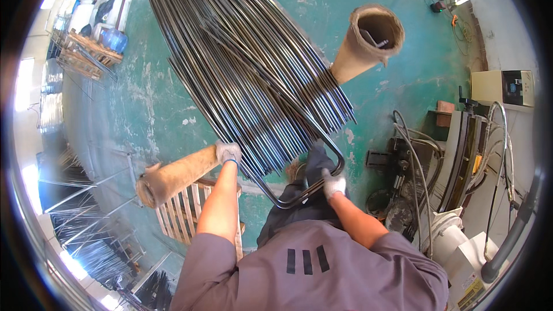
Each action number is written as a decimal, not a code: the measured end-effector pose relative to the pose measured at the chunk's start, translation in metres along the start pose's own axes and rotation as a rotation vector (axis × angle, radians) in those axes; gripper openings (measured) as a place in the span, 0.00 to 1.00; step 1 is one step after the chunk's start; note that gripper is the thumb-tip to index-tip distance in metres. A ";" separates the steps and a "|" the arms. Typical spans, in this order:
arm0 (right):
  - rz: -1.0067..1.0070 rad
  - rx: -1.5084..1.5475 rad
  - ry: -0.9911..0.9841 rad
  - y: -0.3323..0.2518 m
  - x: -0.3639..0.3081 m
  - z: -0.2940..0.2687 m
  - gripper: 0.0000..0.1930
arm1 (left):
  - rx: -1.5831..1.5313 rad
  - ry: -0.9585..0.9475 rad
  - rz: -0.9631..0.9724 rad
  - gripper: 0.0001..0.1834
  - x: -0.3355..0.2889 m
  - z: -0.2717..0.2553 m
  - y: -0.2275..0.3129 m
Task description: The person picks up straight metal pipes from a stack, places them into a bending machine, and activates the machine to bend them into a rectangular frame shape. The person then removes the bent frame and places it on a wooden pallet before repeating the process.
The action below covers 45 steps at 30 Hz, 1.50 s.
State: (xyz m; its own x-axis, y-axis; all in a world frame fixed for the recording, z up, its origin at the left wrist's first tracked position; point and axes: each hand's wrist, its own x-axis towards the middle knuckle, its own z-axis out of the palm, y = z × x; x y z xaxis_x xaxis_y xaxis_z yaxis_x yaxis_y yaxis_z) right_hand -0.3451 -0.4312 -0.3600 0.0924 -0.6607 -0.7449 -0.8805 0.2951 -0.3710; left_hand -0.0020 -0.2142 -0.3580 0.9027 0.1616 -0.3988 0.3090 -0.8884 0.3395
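And here we are over a green floor [144, 103], scuffed with pale, chipped patches, where a broad bed of dark metal rods [242, 69] fans away. The bent tube [315, 120] lies over their near end, its curve close to the person's legs — and the right hand [333, 184], gloved, is wrapped around it beside the bend. The left hand [228, 153], gloved too, curls at the rods' left edge against a cardboard roll [178, 176]; what it grips, one cannot tell. A second roll [368, 43] juts out opposite. Around the room: a slatted pallet [190, 210] at lower left, hose-draped machinery [461, 161] at right, a blue jug [114, 40] far left.
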 end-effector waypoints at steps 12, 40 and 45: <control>-0.454 -0.586 0.179 -0.274 0.112 -0.065 0.33 | -0.078 0.000 0.076 0.26 -0.093 -0.012 0.078; -0.146 0.487 -1.002 -0.269 0.142 -0.128 0.15 | -0.465 -0.296 0.181 0.17 -0.191 -0.019 0.088; -0.091 0.605 -1.111 -0.293 0.077 -0.142 0.15 | -0.688 -0.420 0.133 0.19 -0.197 -0.005 0.085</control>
State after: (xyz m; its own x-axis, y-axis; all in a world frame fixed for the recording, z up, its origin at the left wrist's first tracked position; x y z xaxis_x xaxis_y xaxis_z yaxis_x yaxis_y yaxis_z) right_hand -0.1460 -0.6665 -0.2299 0.7385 0.1511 -0.6571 -0.5253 0.7399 -0.4203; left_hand -0.1525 -0.3189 -0.2461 0.7996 -0.2220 -0.5580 0.4453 -0.4043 0.7989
